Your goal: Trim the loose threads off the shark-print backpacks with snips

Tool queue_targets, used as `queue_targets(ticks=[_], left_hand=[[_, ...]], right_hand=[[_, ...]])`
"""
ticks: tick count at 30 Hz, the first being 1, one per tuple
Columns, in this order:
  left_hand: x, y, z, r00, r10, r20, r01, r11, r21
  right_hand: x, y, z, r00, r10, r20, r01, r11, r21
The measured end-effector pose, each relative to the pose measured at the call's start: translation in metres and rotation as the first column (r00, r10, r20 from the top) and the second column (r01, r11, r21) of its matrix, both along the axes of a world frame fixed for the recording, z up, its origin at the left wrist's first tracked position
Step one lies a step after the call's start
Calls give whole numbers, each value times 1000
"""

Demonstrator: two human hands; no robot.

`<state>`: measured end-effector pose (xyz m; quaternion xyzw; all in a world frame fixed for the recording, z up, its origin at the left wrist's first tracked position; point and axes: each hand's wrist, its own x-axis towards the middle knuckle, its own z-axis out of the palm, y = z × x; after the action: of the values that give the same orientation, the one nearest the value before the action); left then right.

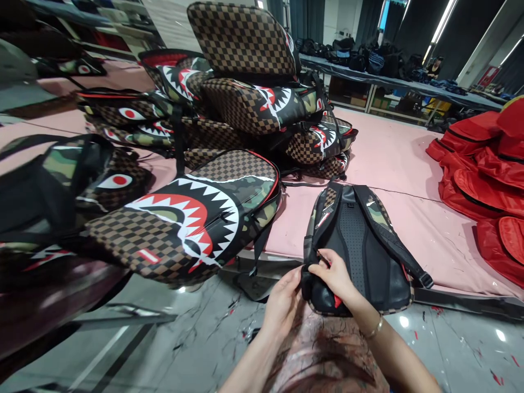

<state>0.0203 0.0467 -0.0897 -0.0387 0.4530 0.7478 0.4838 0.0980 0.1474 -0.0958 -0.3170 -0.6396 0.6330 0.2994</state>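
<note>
A backpack [360,245] lies back-side up at the near edge of the pink table [393,158], its black mesh panel and shoulder straps facing me. My left hand [282,303] grips the bag's near left corner, fingers closed on it. My right hand [333,275] presses on the same end, fingers curled and pinching something thin and dark, perhaps a small tool; I cannot make it out. A bracelet sits on my right wrist.
A pile of shark-mouth checkered backpacks [229,103] fills the table's left and middle; one [192,218] overhangs the near edge. Red bags [487,180] are heaped at right. A far table [409,84] carries dark bags, with a person behind it. Glossy grey floor lies below.
</note>
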Motion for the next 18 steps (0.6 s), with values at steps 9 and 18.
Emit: queue_targets(ticks=[9,18], left_hand=[[-1,-12,-14,884,7,-468,-58,994,-96],[-10,-16,-10,874,-131,-468,69,987,-147]], right_hand=[[-38,4,7,999,5,45,0,992,-126],[-43,19,-3,987,-135,86,141,988,-60]])
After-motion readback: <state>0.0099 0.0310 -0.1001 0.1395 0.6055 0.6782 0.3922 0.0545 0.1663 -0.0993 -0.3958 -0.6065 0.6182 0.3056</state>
